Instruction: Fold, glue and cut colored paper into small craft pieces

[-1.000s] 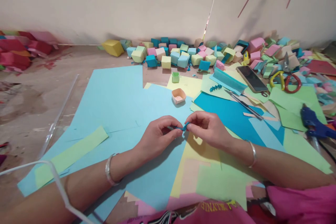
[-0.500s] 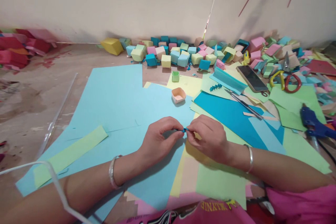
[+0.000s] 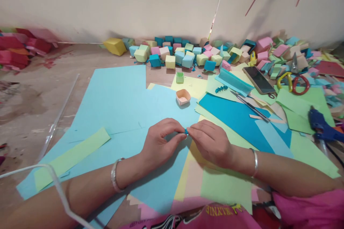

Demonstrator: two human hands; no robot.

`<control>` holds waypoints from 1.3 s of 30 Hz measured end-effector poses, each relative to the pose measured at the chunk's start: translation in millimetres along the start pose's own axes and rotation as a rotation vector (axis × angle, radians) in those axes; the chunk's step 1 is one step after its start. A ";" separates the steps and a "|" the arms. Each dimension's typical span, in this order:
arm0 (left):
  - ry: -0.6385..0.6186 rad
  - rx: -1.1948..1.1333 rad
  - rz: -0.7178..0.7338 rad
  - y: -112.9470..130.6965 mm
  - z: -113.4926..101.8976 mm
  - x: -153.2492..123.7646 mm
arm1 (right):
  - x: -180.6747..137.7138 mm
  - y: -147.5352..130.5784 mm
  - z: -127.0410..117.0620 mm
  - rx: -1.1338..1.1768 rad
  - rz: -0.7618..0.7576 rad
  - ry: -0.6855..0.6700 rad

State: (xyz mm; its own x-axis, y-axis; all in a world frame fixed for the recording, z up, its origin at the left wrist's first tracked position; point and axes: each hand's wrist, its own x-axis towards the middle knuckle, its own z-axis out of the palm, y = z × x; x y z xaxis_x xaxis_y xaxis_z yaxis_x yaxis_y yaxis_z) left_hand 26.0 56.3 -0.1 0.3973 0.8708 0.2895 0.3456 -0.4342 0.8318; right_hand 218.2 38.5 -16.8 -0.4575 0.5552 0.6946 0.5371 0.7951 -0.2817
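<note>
Between the fingertips of both hands is a tiny folded strip of blue paper (image 3: 186, 132), mostly hidden by the fingers. My left hand (image 3: 162, 141) pinches it from the left with thumb and index finger. From the right, my right hand (image 3: 211, 141) has its fingers pressed together against the other end. Both hands hover over a large light blue sheet (image 3: 115, 96). Just beyond them stands a small open peach paper box (image 3: 183, 97), and behind that a smaller green paper box (image 3: 180, 77). A zigzag-folded blue paper strip (image 3: 221, 89) lies to the right.
Several paper cubes (image 3: 170, 62) line the wall. At right are tweezers (image 3: 251, 106), a phone (image 3: 258, 79), scissors (image 3: 292, 82) and a blue glue gun (image 3: 322, 125). A green strip (image 3: 72, 159) lies left; a white cable (image 3: 57, 186) crosses over my left forearm.
My right fingers have shifted slightly left and flattened together over the blue strip, closing the gap to my left fingertips. My left hand has moved only a little.
</note>
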 end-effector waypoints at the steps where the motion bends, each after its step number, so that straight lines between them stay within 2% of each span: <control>1: -0.008 -0.004 -0.003 -0.5 0.2 -0.2 | 1.4 -0.6 -1.0 0.043 0.029 -0.010; 4: -0.012 -0.008 -0.019 -0.9 0.8 -0.8 | 4.3 -1.6 -2.9 0.121 0.078 -0.041; 7: -0.008 -0.013 -0.037 1.2 0.4 -1.5 | 2.8 -0.3 -1.2 0.067 0.054 -0.042; 11: -0.109 -0.011 -0.007 4.3 -2.6 -1.6 | 0.6 2.3 0.2 0.010 0.053 -0.050; 13: -0.128 0.065 0.060 3.9 -4.4 -1.1 | 1.4 2.4 -1.2 0.026 0.067 -0.056; 17: -0.117 0.376 0.256 -0.1 -6.2 -0.5 | 2.5 -0.2 -3.2 0.042 0.080 -0.084; 21: -0.176 0.631 0.442 -3.1 -6.6 -0.6 | -0.7 -2.9 -1.4 0.036 0.107 -0.155; 26: -0.211 0.744 0.522 -2.5 -7.3 -0.3 | -1.1 -3.1 -0.7 -0.057 0.069 -0.223; 29: -0.241 0.702 0.536 -1.3 -5.6 -2.0 | 1.9 -4.0 -2.8 -0.092 -0.029 -0.236; 32: -0.248 0.534 0.486 -0.9 -1.5 -6.0 | 3.7 -7.2 -5.6 -0.021 -0.031 -0.197; 36: -0.268 0.298 0.378 -2.0 3.0 -8.1 | 5.2 -9.8 -8.1 0.159 0.102 -0.208; 39: -0.251 0.191 0.216 -1.9 2.2 -3.3 | 9.3 -6.5 -9.2 0.300 0.322 -0.213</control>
State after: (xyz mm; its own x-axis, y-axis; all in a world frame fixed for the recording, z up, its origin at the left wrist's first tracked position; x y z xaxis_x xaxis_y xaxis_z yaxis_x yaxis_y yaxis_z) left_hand 25.9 53.7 -3.7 0.6664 0.6808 0.3040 0.3735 -0.6577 0.6542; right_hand 217.1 36.3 -2.4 -0.4531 0.7973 0.3987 0.4614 0.5925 -0.6604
